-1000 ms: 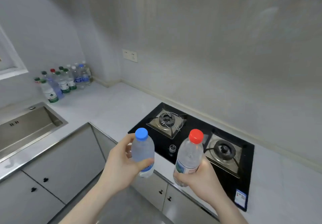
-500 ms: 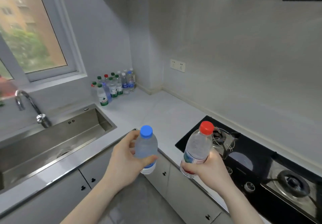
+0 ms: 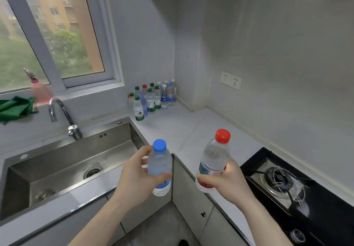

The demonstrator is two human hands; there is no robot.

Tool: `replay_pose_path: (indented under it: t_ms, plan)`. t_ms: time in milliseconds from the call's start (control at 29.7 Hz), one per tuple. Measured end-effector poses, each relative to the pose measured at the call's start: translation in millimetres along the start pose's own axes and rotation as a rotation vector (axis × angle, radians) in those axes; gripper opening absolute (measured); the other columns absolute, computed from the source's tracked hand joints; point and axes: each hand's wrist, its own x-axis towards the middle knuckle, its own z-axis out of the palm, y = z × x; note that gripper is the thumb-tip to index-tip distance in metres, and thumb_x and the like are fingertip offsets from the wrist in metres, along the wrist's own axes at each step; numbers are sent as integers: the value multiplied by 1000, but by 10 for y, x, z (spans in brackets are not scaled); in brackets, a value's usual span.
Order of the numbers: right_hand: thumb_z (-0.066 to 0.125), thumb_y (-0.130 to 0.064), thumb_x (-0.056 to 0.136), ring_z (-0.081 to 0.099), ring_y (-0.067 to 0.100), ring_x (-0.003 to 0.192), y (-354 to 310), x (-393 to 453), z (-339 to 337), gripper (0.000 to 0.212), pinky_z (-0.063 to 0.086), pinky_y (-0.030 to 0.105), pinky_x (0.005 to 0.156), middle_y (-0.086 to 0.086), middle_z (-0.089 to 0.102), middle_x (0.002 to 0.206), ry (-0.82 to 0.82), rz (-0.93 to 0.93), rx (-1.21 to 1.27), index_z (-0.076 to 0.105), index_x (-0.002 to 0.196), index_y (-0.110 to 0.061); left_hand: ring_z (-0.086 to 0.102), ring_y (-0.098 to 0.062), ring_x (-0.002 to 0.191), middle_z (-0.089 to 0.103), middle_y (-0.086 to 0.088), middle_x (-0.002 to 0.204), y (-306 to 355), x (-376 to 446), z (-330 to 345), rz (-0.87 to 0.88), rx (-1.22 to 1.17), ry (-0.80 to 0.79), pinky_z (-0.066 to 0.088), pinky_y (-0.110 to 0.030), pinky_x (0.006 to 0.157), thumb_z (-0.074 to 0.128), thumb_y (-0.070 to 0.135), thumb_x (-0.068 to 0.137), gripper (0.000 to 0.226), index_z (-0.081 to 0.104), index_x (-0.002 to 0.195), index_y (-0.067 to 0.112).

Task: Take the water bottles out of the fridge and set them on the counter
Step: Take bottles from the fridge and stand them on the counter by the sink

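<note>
- We noted the left hand point(image 3: 138, 177) wrapped around the blue-capped bottle point(image 3: 160, 167), thumb across the front and fingers behind, the bottle upright and held in the air in front of the cabinet corner, not yet over the table point(image 3: 183, 131).
- The right hand point(image 3: 226, 180) gripped the red-capped bottle point(image 3: 214, 159) low on its body, near the base, with the neck leaning a little to the right; it too was in the air, just short of the table edge.
- A cluster of bottles point(image 3: 153, 98) already stood at the back corner of the table, packed close (some touching, as far as we could tell).
- Risk one, in our judgement: setting a new bottle down too near that cluster could tip the front ones, since they stood tight and looked light.
- Risk two: the low hold on the red-capped bottle left it top-heavy in the hand; a tilted landing could let it topple or roll.
- Risk three: the sink point(image 3: 63, 169) lay just left of the landing zone and the gas hob point(image 3: 283, 186) just right, so a bottle placed wide could slide into the basin or rest on the burner.
- Risk four: both hands were full, so neither was free to steady a wobbling bottle.
</note>
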Motion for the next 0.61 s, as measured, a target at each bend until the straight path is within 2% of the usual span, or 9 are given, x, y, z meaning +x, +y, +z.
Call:
replay_pose_path:
  t_ms: [101,169,270,438,607]
  plan:
    - [88,-18,67,69,10,81,-2,457,90,40,52,25,71,-5,71,87,-41,-24,-14,63,97,-26,68,3,94,65,31,104,-95,345,-36,-22,3,32,58,-20,67,94,20,68,65,59,113,51]
    - [89,-17,67,68,7,80,-35,614,144,41,50,22,71,-8,69,86,-53,-39,-8,62,96,-29,68,-1,95,65,29,105,-121,464,-56,-25,29,30,60,-26,72,94,21,67,64,60,112,51]
    - [90,-16,67,68,7,82,-58,1081,186,43,51,22,73,-9,70,89,-63,-66,-17,63,98,-29,69,-5,95,69,23,105,-197,901,-60,-53,44,49,62,-32,78,94,22,65,61,63,112,44]
    - [91,-20,64,69,10,85,-75,1848,209,45,55,25,75,-7,71,91,-89,-88,-40,64,100,-25,68,-6,94,69,24,103,-206,1628,-33,-46,82,63,57,-25,76,95,17,66,57,64,107,41]
    - [88,-19,63,68,13,81,22,2549,259,43,55,23,68,-2,69,91,-100,-84,-83,62,96,-23,71,-11,89,73,19,98,-383,2308,29,-97,95,67,61,-32,77,95,14,64,59,64,104,44]
